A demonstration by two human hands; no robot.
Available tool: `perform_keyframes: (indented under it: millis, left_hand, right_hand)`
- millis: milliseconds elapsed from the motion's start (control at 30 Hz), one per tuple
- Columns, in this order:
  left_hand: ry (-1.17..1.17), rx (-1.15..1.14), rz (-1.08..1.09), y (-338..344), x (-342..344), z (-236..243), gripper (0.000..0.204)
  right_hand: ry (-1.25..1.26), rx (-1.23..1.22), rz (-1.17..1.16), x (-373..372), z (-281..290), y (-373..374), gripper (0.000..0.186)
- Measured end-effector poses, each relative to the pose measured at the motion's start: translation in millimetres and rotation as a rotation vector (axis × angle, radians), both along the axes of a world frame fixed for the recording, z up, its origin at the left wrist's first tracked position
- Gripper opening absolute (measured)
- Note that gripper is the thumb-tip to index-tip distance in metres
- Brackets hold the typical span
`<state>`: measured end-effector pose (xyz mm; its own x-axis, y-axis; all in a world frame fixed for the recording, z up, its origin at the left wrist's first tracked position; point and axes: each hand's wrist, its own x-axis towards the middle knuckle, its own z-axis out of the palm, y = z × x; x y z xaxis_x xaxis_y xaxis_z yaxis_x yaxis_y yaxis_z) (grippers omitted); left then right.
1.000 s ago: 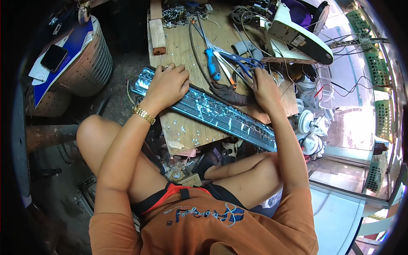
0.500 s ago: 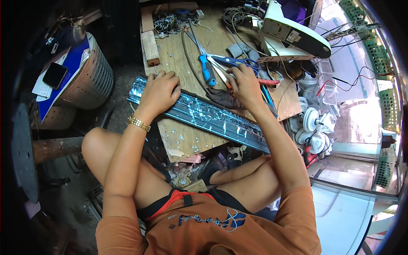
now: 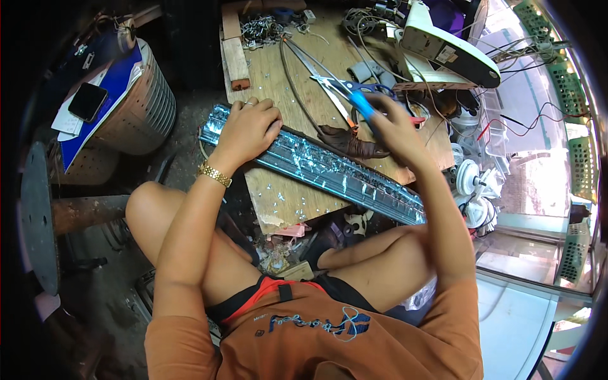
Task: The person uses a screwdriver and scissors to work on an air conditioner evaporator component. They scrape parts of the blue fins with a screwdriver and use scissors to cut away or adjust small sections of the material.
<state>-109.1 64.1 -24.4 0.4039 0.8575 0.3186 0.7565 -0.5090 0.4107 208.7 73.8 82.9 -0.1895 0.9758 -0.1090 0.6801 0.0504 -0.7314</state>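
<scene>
A long dark ridged bar point(image 3: 335, 174), covered with shiny, torn silvery bits, lies aslant across the wooden board. My left hand point(image 3: 252, 128) is curled over its far-left end. Raised over the board, my right hand point(image 3: 396, 126) is closed round the blue handle of a screwdriver point(image 3: 361, 101). The screwdriver's long shaft points away to the upper left. Just beyond that hand lie blue-handled scissors point(image 3: 379, 88), partly covered by it. A dark brown crumpled piece point(image 3: 348, 142) rests between the bar and my right hand. A red handle point(image 3: 417, 120) shows beside my right wrist.
Small screws point(image 3: 263, 30) are heaped at the board's far left, near wooden blocks point(image 3: 237, 63). A white device point(image 3: 449, 54) with cables stands at the far right. White spools point(image 3: 472, 177) crowd the right side. A phone point(image 3: 87, 102) lies on a perforated drum point(image 3: 149, 95).
My right hand has taken hold of the blue-handled screwdriver and lifted it from the board. My left hand stays on the bar. The whole view has shifted slightly.
</scene>
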Motion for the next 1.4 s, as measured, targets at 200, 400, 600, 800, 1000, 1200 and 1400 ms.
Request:
perform_keyframes:
  millis: [200, 400, 600, 800, 1000, 1200, 1400]
  left_hand:
    - [0.046, -0.007, -0.049, -5, 9, 10, 0.019]
    - [0.050, 0.020, -0.073, -4, 11, 9, 0.019]
    - [0.086, 0.032, -0.047, -10, 18, 8, 0.018]
    - [0.082, -0.013, -0.009, -14, 18, 13, 0.017]
    - [0.051, 0.002, -0.023, -9, 24, 11, 0.016]
    - [0.077, 0.003, -0.013, -11, 17, 13, 0.017]
    - [0.064, 0.019, -0.058, -13, 16, 13, 0.024]
  right_hand:
    - [-0.194, 0.037, 0.027, 68, 57, -181, 0.056]
    - [-0.233, 0.069, 0.113, 68, 48, -241, 0.054]
    - [-0.287, 0.063, 0.087, 57, 50, -243, 0.051]
    - [-0.466, 0.156, 0.065, 50, 62, -221, 0.057]
    - [-0.439, 0.381, 0.164, 46, 6, -100, 0.057]
    - [-0.759, 0.529, 0.141, 54, -25, -28, 0.059]
    - [-0.963, 0.145, 0.113, 105, -33, -42, 0.050]
